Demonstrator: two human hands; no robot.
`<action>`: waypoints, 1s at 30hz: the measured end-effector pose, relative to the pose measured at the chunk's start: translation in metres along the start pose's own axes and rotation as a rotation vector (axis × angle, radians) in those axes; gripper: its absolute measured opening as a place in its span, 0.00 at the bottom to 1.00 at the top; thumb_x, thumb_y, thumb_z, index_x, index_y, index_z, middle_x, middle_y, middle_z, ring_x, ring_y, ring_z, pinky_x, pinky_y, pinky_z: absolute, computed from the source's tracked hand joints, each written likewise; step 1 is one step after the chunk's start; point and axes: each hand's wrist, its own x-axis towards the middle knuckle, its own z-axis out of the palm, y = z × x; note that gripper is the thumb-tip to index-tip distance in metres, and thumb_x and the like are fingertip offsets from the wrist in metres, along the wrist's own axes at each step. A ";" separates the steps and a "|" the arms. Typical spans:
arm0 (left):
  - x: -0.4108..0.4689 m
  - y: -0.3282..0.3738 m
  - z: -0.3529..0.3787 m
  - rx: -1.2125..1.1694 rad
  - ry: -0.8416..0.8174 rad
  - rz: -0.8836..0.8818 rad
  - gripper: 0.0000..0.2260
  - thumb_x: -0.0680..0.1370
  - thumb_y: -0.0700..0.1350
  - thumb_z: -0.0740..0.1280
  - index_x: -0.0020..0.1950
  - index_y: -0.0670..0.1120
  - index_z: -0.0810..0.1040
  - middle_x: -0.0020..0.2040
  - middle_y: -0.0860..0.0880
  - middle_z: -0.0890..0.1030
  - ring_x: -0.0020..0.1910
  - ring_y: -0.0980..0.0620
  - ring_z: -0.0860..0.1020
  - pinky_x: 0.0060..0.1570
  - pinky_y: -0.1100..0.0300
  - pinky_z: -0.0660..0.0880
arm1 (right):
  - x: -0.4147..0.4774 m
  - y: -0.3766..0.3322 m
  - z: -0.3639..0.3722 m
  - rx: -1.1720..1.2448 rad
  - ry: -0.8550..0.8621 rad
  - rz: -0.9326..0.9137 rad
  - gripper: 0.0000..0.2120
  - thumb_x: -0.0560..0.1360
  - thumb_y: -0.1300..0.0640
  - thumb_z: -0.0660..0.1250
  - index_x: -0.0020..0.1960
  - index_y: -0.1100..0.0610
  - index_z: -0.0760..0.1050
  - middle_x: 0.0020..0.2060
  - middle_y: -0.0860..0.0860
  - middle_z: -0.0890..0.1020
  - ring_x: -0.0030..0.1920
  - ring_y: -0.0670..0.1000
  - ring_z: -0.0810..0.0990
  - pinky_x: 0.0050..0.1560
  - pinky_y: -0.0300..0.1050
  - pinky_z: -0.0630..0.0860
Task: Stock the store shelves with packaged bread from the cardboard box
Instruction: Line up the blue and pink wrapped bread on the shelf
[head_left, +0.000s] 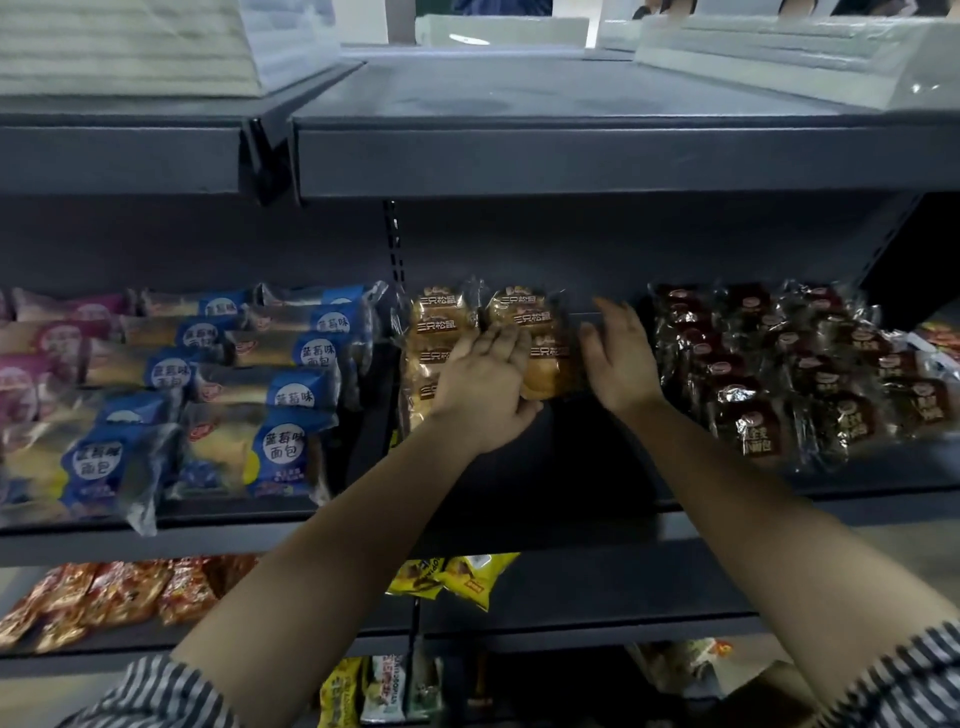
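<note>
Shelving of dark grey metal fills the view, with a person's two bare forearms reaching into the middle shelf (571, 499). Two rows of golden-brown bread packets (447, 317) with white Chinese lettering run from the back wall toward the front edge, near the shelf's middle. The left hand (483, 384) lies flat on them, fingers straight, pressing rather than gripping. The right hand (618, 358) is also released, its fingers loosely spread just beside the right edge of the frontmost packet (550, 371); whether it touches the packet is unclear. At the shelf's left end lie blue blueberry bread packets (280, 400), and at its right end dark red packets (779, 374). The shelf below holds orange snack bags (114, 592) and yellow bags (467, 574).
</note>
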 end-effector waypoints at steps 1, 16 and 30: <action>0.006 0.005 0.002 -0.007 -0.010 0.008 0.37 0.79 0.62 0.58 0.80 0.43 0.51 0.80 0.44 0.55 0.79 0.46 0.54 0.77 0.51 0.47 | 0.005 0.002 -0.001 0.106 -0.007 0.098 0.21 0.82 0.53 0.55 0.72 0.61 0.66 0.68 0.58 0.71 0.70 0.55 0.68 0.70 0.42 0.60; 0.028 0.008 0.020 -0.010 -0.088 0.049 0.40 0.79 0.63 0.58 0.81 0.44 0.44 0.81 0.46 0.48 0.80 0.48 0.48 0.78 0.51 0.45 | 0.039 0.019 0.022 0.714 -0.229 0.601 0.25 0.75 0.37 0.56 0.56 0.54 0.80 0.51 0.53 0.85 0.53 0.54 0.82 0.59 0.52 0.76; 0.017 -0.003 0.021 -0.020 -0.049 0.095 0.39 0.79 0.64 0.56 0.81 0.45 0.42 0.81 0.47 0.44 0.80 0.50 0.44 0.76 0.54 0.38 | 0.038 0.006 0.037 0.694 -0.320 0.599 0.26 0.75 0.36 0.55 0.56 0.52 0.82 0.50 0.52 0.85 0.53 0.54 0.83 0.61 0.57 0.76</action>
